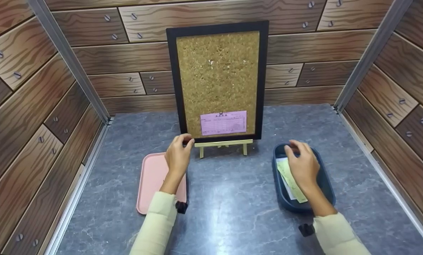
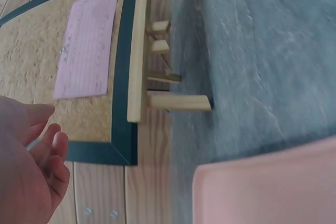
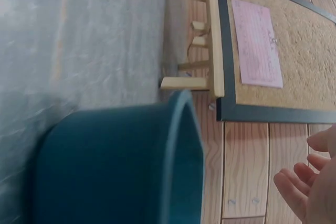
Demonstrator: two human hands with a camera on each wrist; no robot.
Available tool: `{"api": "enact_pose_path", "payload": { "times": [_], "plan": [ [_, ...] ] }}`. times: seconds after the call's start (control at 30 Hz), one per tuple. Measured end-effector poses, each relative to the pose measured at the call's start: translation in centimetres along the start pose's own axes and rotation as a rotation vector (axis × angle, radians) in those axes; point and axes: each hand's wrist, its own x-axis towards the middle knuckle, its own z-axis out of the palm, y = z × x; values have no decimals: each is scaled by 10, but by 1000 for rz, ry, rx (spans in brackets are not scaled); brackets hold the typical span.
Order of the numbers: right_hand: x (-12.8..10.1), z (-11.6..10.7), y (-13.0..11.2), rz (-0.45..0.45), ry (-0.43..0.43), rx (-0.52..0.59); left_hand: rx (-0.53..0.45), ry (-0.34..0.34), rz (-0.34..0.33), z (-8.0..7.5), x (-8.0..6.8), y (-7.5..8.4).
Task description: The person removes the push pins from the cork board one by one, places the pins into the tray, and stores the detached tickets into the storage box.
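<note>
Cork board (image 1: 217, 79) in black frame stands upright on a small wooden easel (image 1: 223, 144) near the back of the grey worktop (image 1: 232, 212), long axis vertical, face toward the wearer and tilted slightly back. Pink slip (image 1: 223, 122) pinned low on the cork, long axis horizontal, printed as a ruled table; its writing too small to read. Left hand (image 1: 178, 156) at the frame's lower left corner, fingers loosely curled, fingertips at the frame edge; the left wrist view shows them relaxed, holding nothing. Pink tray (image 1: 151, 180) lies flat under that forearm. Right hand (image 1: 302, 163) hovers over the dark blue bin (image 1: 324, 184) on the right, fingers bent downward, relaxed, gripping nothing. In the bin lie pale yellow-green and white paper slips (image 1: 290, 179), long axes running front to back; no legible print.
</note>
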Motion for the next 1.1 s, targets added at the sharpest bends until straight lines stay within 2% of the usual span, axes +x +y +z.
{"api": "enact_pose_path", "payload": {
  "times": [0.3, 0.53, 0.83, 1.1],
  "plan": [
    [19, 24, -23, -60, -21, 61, -28, 10, 43, 14, 13, 20],
    [32, 47, -31, -80, -9, 97, -26, 30, 64, 27, 22, 37],
    [47, 76, -41, -99, -40, 155, 0, 26, 83, 48, 31, 51],
    [59, 97, -50, -106, -49, 159, 32, 39, 95, 66, 44, 60]
  ]
}}
